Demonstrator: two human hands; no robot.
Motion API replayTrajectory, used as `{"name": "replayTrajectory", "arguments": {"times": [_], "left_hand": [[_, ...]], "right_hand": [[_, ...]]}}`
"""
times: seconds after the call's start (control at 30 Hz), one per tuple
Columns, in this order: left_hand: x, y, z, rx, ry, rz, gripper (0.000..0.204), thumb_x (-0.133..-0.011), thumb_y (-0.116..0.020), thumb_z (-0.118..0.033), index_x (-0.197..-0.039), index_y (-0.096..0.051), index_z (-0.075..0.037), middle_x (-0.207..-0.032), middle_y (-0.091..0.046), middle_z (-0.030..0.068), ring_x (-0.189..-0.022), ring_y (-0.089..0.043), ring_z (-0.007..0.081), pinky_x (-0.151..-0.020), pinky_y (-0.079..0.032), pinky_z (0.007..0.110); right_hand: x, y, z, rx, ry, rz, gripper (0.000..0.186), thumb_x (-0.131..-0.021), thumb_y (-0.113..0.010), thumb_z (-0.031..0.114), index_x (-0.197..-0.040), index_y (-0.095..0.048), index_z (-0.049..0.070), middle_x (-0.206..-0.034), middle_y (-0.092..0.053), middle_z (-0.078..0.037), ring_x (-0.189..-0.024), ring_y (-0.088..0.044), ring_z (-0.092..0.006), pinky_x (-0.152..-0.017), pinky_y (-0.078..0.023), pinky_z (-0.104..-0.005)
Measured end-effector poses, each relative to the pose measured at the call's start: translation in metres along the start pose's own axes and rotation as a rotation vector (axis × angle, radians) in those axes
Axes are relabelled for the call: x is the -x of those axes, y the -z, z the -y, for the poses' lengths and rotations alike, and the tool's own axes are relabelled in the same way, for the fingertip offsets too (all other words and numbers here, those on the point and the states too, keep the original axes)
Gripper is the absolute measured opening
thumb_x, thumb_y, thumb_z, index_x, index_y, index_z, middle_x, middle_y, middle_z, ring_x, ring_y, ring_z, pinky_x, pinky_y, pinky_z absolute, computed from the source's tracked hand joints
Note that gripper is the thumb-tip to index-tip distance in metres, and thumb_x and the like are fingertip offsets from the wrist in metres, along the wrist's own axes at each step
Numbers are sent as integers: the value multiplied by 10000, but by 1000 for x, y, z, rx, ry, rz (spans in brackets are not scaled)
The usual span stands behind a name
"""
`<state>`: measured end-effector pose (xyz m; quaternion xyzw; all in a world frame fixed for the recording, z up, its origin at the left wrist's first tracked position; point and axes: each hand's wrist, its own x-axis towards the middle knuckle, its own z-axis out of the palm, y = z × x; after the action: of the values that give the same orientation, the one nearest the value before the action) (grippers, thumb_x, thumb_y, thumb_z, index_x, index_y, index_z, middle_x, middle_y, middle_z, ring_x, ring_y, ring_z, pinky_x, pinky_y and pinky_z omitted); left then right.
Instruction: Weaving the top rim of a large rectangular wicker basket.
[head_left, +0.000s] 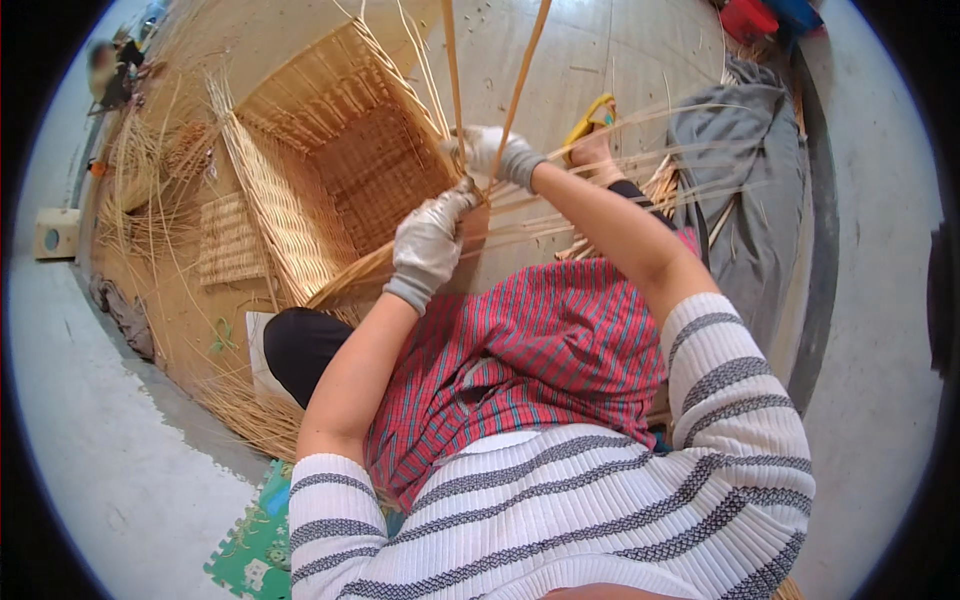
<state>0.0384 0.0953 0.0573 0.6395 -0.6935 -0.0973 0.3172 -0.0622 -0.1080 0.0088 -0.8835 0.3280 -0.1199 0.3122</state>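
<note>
A rectangular wicker basket (pixel 285 205), tan and open-topped, lies tilted before me with its woven inside showing. My left hand (pixel 430 242), in a whitish work glove, is closed on the rim at the basket's near right corner. Just beyond that corner my right hand (pixel 490 152), gloved too, is closed around thin wicker strands at the basket's outer side; its fingertips are partly hidden. Two thick upright canes (pixel 516 90) rise from this corner between my hands. Long pale strands (pixel 610 212) trail off to the right past my right forearm.
A small woven panel (pixel 232 238) lies left of the basket, near a tangle of loose wicker (pixel 150 185). More strands (pixel 245 415) lie beside my left knee. To the right is a grey cloth (pixel 745 150) over cane; my foot wears a yellow sandal (pixel 588 128). A red checked cloth (pixel 540 345) covers my lap.
</note>
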Motion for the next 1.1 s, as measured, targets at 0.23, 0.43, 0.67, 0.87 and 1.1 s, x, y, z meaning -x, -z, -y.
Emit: {"name": "replayTrajectory", "arguments": {"times": [0.23, 0.43, 0.67, 0.87, 1.1], "left_hand": [[8, 21, 18, -61, 63, 70, 433, -776, -669, -13, -1180, -655, -169, -1279, -658, 46, -1055, -648, 286, -923, -526, 400], [2, 20, 12, 14, 77, 146, 428, -744, -710, -4, -1161, -675, -97, -1257, -666, 106, -1087, -650, 283, -963, -520, 371], [8, 7, -5, 93, 197, -66, 335, -767, -826, -182, -1058, -712, -61, -1245, -674, 130, -1084, -666, 278, -926, -523, 372], [-5, -6, -6, 189, 242, -149, 176, -792, -810, -48, -886, -672, 7, -1000, -660, 119, -949, -670, 234, -826, -541, 319], [0, 0, 1, 253, 327, -169, 224, -727, -849, -97, -846, -676, -21, -976, -669, 117, -912, -668, 260, -808, -539, 356]], "right_hand": [[37, 18, 14, 342, -217, 115, 391, -969, -499, 406, -1092, -693, 89, -1013, -711, -210, -958, -683, -405, -826, -540, -489], [55, -12, -5, 178, -197, -234, 298, -992, -515, 370, -972, -669, 115, -878, -691, -215, -835, -686, -370, -697, -536, -487], [133, 4, 8, -571, -378, -241, 477, -942, -622, 513, -931, -724, 47, -684, -671, -86, -607, -649, -182, -613, -523, -350], [129, 3, -12, -1017, -690, -303, 503, -986, -566, 495, -941, -715, 17, -706, -683, -79, -602, -628, -146, -554, -508, -302], [136, 63, 58, -573, -35, -204, 303, -995, -579, 280, -960, -676, -4, -733, -682, -82, -625, -656, -142, -567, -506, -298]]}}
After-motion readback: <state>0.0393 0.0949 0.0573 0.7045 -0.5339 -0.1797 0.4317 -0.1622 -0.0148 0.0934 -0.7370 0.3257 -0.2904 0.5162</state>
